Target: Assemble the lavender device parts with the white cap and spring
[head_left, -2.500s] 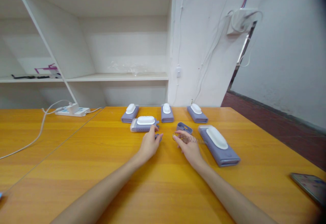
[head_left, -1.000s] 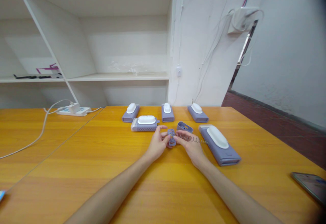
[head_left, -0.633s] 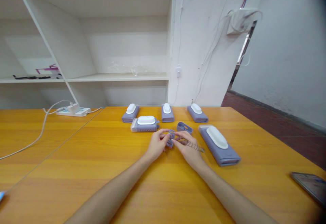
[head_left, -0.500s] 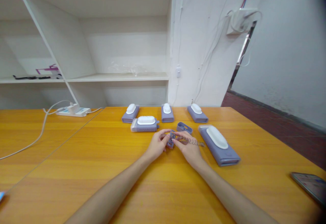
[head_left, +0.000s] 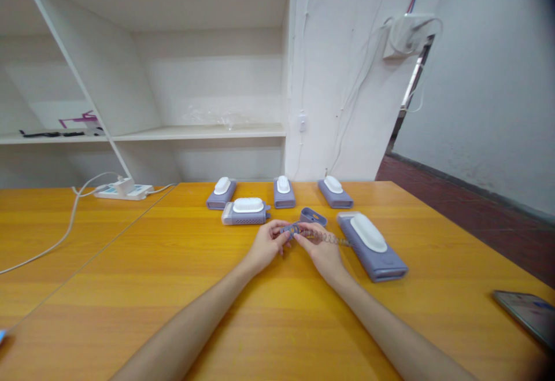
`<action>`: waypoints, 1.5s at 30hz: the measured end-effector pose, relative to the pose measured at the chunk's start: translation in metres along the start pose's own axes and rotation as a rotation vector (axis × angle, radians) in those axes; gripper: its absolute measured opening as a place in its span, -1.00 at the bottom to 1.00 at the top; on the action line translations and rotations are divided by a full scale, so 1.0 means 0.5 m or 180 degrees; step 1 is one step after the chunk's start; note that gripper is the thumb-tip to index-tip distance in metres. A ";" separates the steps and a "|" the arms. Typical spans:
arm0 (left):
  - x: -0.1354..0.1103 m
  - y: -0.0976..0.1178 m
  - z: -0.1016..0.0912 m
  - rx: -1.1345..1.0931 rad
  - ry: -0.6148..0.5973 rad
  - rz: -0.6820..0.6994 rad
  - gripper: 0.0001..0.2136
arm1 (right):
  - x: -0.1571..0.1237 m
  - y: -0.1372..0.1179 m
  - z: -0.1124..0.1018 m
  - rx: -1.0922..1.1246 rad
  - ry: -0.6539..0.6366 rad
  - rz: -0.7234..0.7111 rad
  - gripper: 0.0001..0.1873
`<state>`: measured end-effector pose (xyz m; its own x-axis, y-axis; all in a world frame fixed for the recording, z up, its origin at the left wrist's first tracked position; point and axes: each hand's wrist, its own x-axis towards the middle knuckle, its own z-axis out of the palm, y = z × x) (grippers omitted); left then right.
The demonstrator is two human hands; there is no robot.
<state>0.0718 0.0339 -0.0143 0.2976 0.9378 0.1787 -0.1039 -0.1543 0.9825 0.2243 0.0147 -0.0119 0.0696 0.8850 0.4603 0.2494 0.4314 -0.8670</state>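
A: Doing what with the left hand [head_left: 265, 246]?

B: Pinching a small purple plastic insert [head_left: 287, 229] between thumb and fingertips, mid-scene over the wooden tabletop [head_left: 277, 317].

A: And with the right hand [head_left: 319, 249]?

B: Pinching the left end of a coil spring [head_left: 328, 238] between thumb and forefinger, right up against the insert. Letting the loose coil stretch rightward, towards the larger purple case [head_left: 373, 250]; not showing clearly whether touching it.

A: Working at which step, then?

B: Apparently joining the spring end to the insert, or at least lining up the two. Looking too small to tell whether hooked in or only touching.

A: Leaving anything aside?

B: Leaving an oval purple cover [head_left: 314, 218] lying just beyond the right hand, and a vented purple case [head_left: 248, 217] lying farther left, both unheld.

A: Calling for what next?

B: Most likely calling for holding the insert still at left, guiding the spring end in squarely from the right, and keeping the springy coil from twisting loose.
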 end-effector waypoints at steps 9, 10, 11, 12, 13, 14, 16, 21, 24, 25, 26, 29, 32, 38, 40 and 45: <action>0.002 0.006 -0.001 -0.0204 0.0029 -0.0286 -0.59 | -0.017 -0.013 0.009 -0.0654 -0.0143 -0.0867 -0.77; 0.001 0.008 -0.001 -0.0231 0.0017 -0.0334 -0.57 | -0.018 -0.012 0.011 -0.0700 -0.0136 -0.0900 -0.77; 0.000 0.009 0.000 -0.0245 0.0010 -0.0373 -0.55 | -0.018 -0.009 0.012 -0.0711 -0.0115 -0.0898 -0.76; -0.001 0.010 0.000 -0.0259 0.0005 -0.0398 -0.54 | -0.018 -0.006 0.012 -0.0689 -0.0088 -0.0859 -0.76; -0.001 0.011 -0.001 -0.0284 -0.0005 -0.0406 -0.52 | -0.017 -0.001 0.013 -0.0639 -0.0055 -0.0784 -0.75; -0.002 0.011 -0.002 -0.0330 -0.0025 -0.0399 -0.51 | -0.016 0.004 0.012 -0.0568 -0.0023 -0.0678 -0.75; -0.003 0.010 -0.006 -0.0479 -0.0105 -0.0368 -0.52 | -0.012 0.015 0.012 -0.0373 0.0026 -0.0382 -0.72; -0.003 0.008 -0.011 -0.0599 -0.0235 -0.0344 -0.51 | -0.002 0.032 0.011 0.0134 -0.0012 0.0278 -0.64; -0.002 0.008 -0.004 -0.0474 -0.0136 -0.0327 -0.44 | -0.002 0.024 0.010 0.0178 0.0137 0.0241 -0.62; -0.001 0.007 -0.001 -0.0400 -0.0076 -0.0326 -0.41 | -0.003 0.019 0.009 0.0134 0.0202 0.0172 -0.62; -0.001 0.007 0.003 -0.0323 -0.0021 -0.0323 -0.40 | -0.005 0.015 0.008 0.0071 0.0248 0.0089 -0.62; -0.001 0.007 0.009 -0.0205 0.0056 -0.0315 -0.39 | -0.008 0.007 0.007 -0.0154 0.0265 -0.0118 -0.65; -0.002 0.008 0.007 -0.0259 0.0010 -0.0314 -0.43 | -0.006 0.014 0.007 -0.0243 0.0230 -0.0120 -0.65; -0.004 0.009 0.000 -0.0462 -0.0144 -0.0393 -0.39 | 0.000 0.033 0.009 -0.0080 0.0203 0.0209 -0.61; -0.004 0.008 -0.001 -0.0510 -0.0191 -0.0389 -0.39 | 0.000 0.032 0.009 -0.0036 0.0162 0.0235 -0.62; -0.006 0.009 -0.001 -0.0536 -0.0235 -0.0347 -0.39 | -0.001 0.028 0.009 0.0016 0.0100 0.0226 -0.67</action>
<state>0.0697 0.0305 -0.0103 0.3837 0.9199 0.0813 -0.2227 0.0067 0.9749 0.2234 0.0209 -0.0250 0.1172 0.9075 0.4035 0.2378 0.3688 -0.8986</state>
